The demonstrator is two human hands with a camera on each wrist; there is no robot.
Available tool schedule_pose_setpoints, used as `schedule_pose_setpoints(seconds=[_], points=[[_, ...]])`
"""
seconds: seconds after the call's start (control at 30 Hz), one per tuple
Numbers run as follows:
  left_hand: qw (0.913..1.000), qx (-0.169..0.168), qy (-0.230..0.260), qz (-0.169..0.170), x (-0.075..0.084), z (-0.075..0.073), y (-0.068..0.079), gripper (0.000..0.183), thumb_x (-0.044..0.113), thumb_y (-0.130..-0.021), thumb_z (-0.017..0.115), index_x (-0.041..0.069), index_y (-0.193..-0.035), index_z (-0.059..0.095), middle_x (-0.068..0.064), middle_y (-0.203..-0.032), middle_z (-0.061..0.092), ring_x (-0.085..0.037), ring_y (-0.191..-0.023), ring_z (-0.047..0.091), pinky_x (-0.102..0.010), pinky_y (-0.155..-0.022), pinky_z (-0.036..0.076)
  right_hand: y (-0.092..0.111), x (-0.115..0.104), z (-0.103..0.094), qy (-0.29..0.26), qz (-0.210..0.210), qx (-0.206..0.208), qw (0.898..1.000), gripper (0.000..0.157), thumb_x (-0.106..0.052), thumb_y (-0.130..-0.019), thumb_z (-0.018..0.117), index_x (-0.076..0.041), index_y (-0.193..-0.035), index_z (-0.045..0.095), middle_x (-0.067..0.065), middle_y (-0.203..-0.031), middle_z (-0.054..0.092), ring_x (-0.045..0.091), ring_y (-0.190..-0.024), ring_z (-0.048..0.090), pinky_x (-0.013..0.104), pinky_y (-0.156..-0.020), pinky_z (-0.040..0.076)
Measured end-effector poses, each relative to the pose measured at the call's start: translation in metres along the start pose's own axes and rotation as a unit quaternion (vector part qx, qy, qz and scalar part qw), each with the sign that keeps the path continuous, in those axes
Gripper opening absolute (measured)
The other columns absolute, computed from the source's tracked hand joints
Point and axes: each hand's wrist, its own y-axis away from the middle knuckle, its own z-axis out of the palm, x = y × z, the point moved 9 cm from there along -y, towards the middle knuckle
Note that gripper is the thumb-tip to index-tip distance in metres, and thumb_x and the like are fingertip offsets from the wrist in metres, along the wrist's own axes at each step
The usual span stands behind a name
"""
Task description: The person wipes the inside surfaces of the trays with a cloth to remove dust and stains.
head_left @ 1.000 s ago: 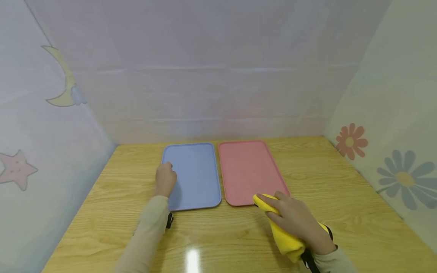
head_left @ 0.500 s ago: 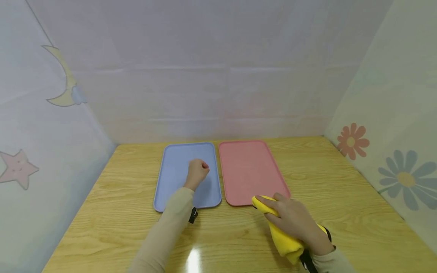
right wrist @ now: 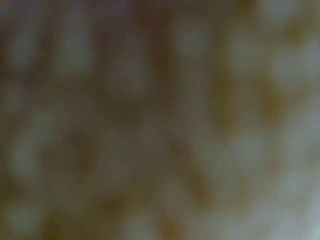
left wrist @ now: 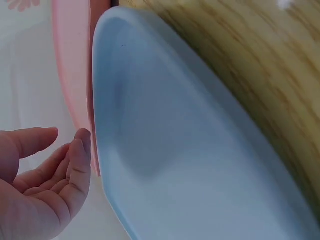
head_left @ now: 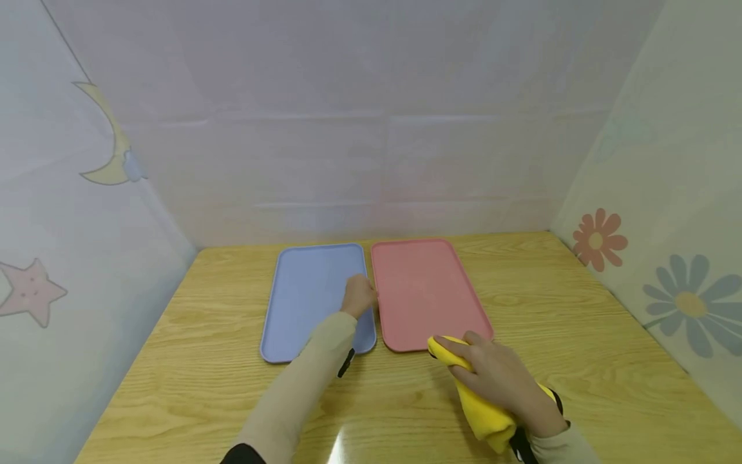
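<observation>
My left hand [head_left: 357, 296] is over the right rim of a blue tray [head_left: 307, 290], close to the left edge of a pink tray [head_left: 426, 290]. In the left wrist view the same hand [left wrist: 52, 200] has loosely bent fingers and a thumb held apart from them, with nothing between. Its fingertips overlap the pink tray [left wrist: 75, 60] beside the blue tray [left wrist: 170, 125]. My right hand [head_left: 495, 370] grips a bunched yellow cloth [head_left: 484, 419] with dark edging, just in front of the pink tray's near right corner. The right wrist view is only a dark blur.
Both shallow trays lie side by side on a wood-grain table [head_left: 191, 348], with a narrow gap between them. A pale sheet wall [head_left: 371, 161] rises behind the table. Printed side walls stand to the left and right.
My left hand has moved right, from the blue tray's left edge across it to its right rim. The right hand and the yellow cloth have stayed nearly still.
</observation>
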Motion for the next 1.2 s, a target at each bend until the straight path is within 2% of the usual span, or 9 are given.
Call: schedule_pose_setpoints(seconds=[0.1,0.27,0.3,0.37,0.53,0.63,0.8,1.03,1.2], points=[[0.9980,0.022,-0.032,0.050,-0.005,0.014,-0.007,0.030,-0.001,-0.069,0.052,0.009,-0.043,0.042,-0.001,-0.045,0.042,-0.015,-0.041,0.037,-0.028,-0.039,0.036,-0.001,-0.002,0.000,0.002,-0.006,-0.002,1.000,0.039,-0.019,-0.083,0.060,-0.022,-0.121,0.057,-0.009,-0.074,0.038,0.003,-0.050,0.028,0.020,-0.043,0.027],[0.9952,0.002,-0.079,0.058,-0.049,0.064,-0.034,0.013,-0.003,-0.072,0.048,0.003,-0.062,0.055,-0.010,-0.066,0.057,-0.019,-0.055,0.051,-0.033,-0.047,0.043,-0.002,-0.006,0.001,0.004,-0.017,0.002,1.000,0.038,-0.019,-0.083,0.060,-0.022,-0.121,0.057,-0.007,-0.078,0.043,0.003,-0.050,0.027,0.020,-0.043,0.026],[0.9950,-0.005,-0.088,0.048,-0.050,0.066,-0.034,0.010,-0.004,-0.071,0.050,0.001,-0.067,0.058,-0.012,-0.070,0.059,-0.021,-0.057,0.054,-0.034,-0.048,0.044,-0.002,-0.007,0.001,0.007,-0.019,0.005,1.000,0.039,-0.019,-0.083,0.061,-0.022,-0.121,0.057,-0.007,-0.077,0.043,0.003,-0.050,0.027,0.019,-0.043,0.026],[0.9944,-0.029,-0.101,0.011,-0.041,0.059,-0.027,0.008,-0.005,-0.071,0.055,-0.002,-0.074,0.061,-0.015,-0.075,0.061,-0.024,-0.063,0.058,-0.036,-0.051,0.047,-0.002,-0.007,0.001,0.009,-0.021,0.009,1.000,0.039,-0.019,-0.082,0.062,-0.021,-0.121,0.058,-0.007,-0.077,0.042,0.003,-0.050,0.027,0.019,-0.043,0.026],[0.9903,-0.018,-0.137,-0.012,0.013,0.011,0.009,0.005,-0.003,-0.069,0.063,-0.003,-0.074,0.061,-0.016,-0.076,0.062,-0.027,-0.070,0.061,-0.036,-0.058,0.049,-0.003,-0.008,0.001,0.008,-0.019,0.008,1.000,0.039,-0.019,-0.082,0.062,-0.021,-0.121,0.058,-0.007,-0.077,0.043,0.003,-0.049,0.027,0.020,-0.043,0.026],[0.9868,0.005,-0.162,0.001,0.031,-0.002,0.022,0.005,0.000,-0.072,0.064,-0.001,-0.075,0.061,-0.015,-0.076,0.062,-0.028,-0.073,0.061,-0.035,-0.061,0.049,-0.003,-0.008,0.002,0.005,-0.019,0.005,1.000,0.039,-0.020,-0.082,0.061,-0.021,-0.121,0.057,-0.007,-0.077,0.042,0.003,-0.049,0.027,0.020,-0.042,0.026],[0.9833,0.010,-0.182,-0.002,0.043,-0.001,0.028,0.005,-0.001,-0.079,0.057,0.001,-0.075,0.060,-0.015,-0.077,0.061,-0.028,-0.072,0.060,-0.036,-0.057,0.049,-0.003,-0.009,0.004,0.003,-0.022,0.005,1.000,0.039,-0.020,-0.082,0.062,-0.022,-0.121,0.058,-0.008,-0.076,0.040,0.003,-0.051,0.029,0.020,-0.043,0.028],[0.9789,-0.035,-0.197,-0.043,0.037,0.017,0.022,0.007,0.002,-0.081,0.059,0.004,-0.075,0.062,-0.010,-0.074,0.062,-0.023,-0.069,0.061,-0.033,-0.053,0.049,-0.002,-0.008,0.006,0.002,-0.020,-0.004,1.000,0.039,-0.020,-0.082,0.061,-0.021,-0.121,0.057,-0.008,-0.076,0.041,0.003,-0.051,0.029,0.020,-0.045,0.028],[0.9825,-0.036,-0.177,-0.045,0.035,0.021,0.017,0.006,0.000,-0.082,0.057,0.001,-0.079,0.063,-0.013,-0.079,0.063,-0.026,-0.074,0.061,-0.034,-0.057,0.050,-0.002,-0.009,0.007,0.002,-0.020,-0.010,1.000,0.039,-0.020,-0.083,0.061,-0.021,-0.122,0.057,-0.008,-0.075,0.040,0.003,-0.050,0.028,0.020,-0.044,0.027]])
